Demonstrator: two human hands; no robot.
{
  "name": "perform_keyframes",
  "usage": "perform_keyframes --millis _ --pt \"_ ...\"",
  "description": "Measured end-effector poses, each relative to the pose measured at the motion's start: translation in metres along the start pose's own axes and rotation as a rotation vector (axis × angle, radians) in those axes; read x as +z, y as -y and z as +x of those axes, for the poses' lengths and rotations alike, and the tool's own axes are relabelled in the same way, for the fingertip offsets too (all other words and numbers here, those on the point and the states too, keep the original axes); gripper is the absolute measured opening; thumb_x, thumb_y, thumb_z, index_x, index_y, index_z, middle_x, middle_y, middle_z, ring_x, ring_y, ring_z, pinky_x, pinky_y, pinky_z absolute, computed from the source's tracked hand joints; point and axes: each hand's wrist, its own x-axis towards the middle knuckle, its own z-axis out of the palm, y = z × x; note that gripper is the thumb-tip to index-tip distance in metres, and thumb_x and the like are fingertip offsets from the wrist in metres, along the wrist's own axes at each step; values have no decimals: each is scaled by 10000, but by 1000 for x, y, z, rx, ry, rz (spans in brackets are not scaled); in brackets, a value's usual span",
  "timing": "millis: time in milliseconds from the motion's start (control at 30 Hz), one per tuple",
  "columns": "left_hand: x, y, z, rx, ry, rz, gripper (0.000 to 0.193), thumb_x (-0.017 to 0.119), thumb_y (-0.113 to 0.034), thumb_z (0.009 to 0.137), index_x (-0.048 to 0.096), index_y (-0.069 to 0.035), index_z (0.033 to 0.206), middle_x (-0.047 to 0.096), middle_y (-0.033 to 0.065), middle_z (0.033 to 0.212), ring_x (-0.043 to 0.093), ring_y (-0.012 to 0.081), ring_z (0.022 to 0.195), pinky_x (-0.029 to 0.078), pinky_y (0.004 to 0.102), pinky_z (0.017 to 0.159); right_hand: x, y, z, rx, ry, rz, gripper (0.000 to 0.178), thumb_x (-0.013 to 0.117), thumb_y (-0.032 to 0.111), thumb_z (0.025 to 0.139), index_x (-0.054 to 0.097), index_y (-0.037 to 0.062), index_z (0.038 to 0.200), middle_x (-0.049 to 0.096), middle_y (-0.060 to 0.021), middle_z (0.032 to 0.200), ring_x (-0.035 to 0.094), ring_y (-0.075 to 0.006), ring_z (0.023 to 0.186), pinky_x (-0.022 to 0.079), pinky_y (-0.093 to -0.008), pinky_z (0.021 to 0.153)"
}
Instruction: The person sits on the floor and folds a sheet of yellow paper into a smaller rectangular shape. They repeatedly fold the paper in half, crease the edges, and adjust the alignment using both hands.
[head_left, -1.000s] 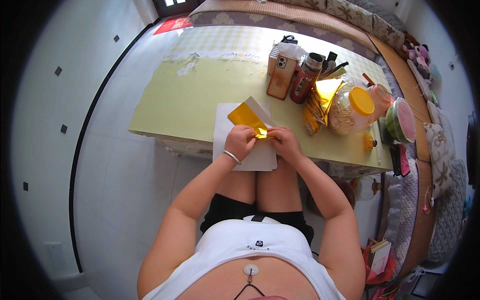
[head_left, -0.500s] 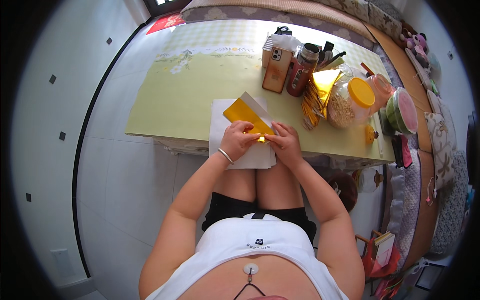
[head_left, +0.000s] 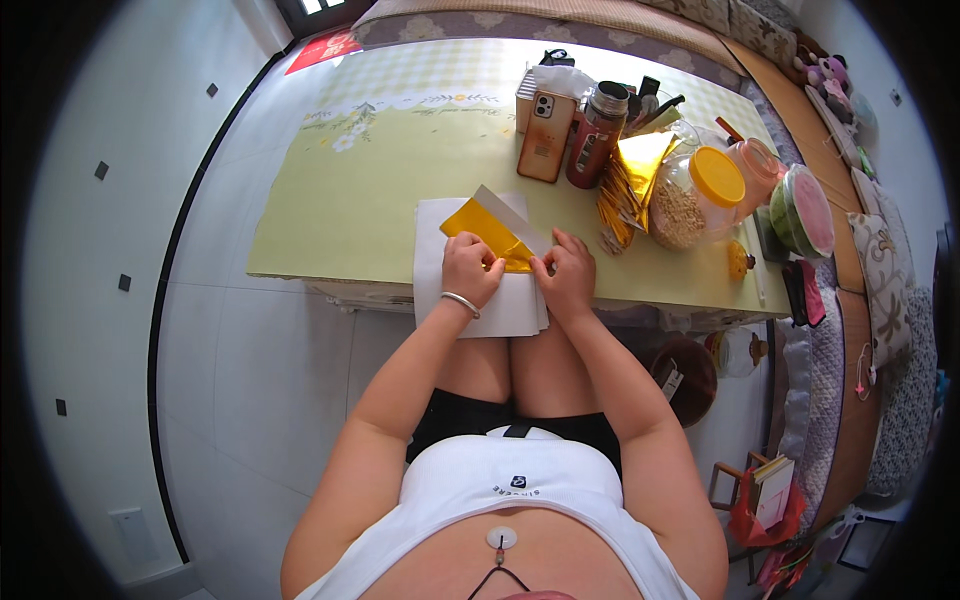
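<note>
A sheet of gold foil paper [head_left: 478, 224] with a greyish-white border lies at a slant, part of it folded over. Under it are white paper sheets [head_left: 432, 262] that overhang the table's near edge. My left hand [head_left: 470, 268] pinches the foil's lower left side between thumb and fingers, a white bangle on its wrist. From the other side, my right hand [head_left: 567, 272] grips the lower right corner with thumb and bent forefinger. Between the hands a creased gold flap shows. The fingertips partly cover the foil's lower edge.
The table [head_left: 340, 225] has a pale green cover. At its right stand a phone [head_left: 545, 138], a dark red flask [head_left: 597, 138], stacked gold foil pieces [head_left: 632, 180], a yellow-lidded jar [head_left: 716, 180] and a cut watermelon [head_left: 800, 210]. A brown round bin [head_left: 690, 385] is below the table.
My fingers have moved up and slightly apart along the foil's lower edge. The small gold fold that stuck out below them now shows as a wider flap between the hands.
</note>
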Motion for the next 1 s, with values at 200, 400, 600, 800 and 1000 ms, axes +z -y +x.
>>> perform_keyframes --millis 200,400,600,800,1000 --pt "1 -3 2 -55 39 7 177 788 -137 693 644 -57 628 596 86 882 554 280 913 479 387 836 0 14 -9 -227 -44 -301 353 704 195 835 644 30 1141 520 -180 1438 462 -326 1366 308 -444 1162" --pt "6 2 3 -15 -3 16 158 766 -129 711 655 -53 629 605 89 869 566 278 887 483 387 809 17 31 -31 -323 321 -184 725 659 298 881 395 -25 1473 331 -212 1572 260 -315 1495 176 -449 1226" --pt "-5 4 1 84 49 15 136 755 -129 726 645 -54 695 605 97 852 567 294 883 480 398 790 20 40 -31 -214 401 -219 861 690 387 853 327 -53 1499 291 -230 1585 240 -342 1497 163 -457 1224" --pt "-50 27 7 253 201 106 205 755 -136 708 632 -58 852 617 108 915 578 313 923 473 422 815 24 54 -28 -98 414 -255 929 718 489 822 347 -22 1503 229 -281 1590 187 -410 1498 151 -498 1213" --pt "-92 38 20 425 201 206 382 758 -134 683 651 -45 1040 642 126 1067 591 322 1059 475 440 926 13 51 -24 -202 463 -230 870 735 550 797 409 181 1514 212 -290 1592 156 -449 1496 154 -519 1205"
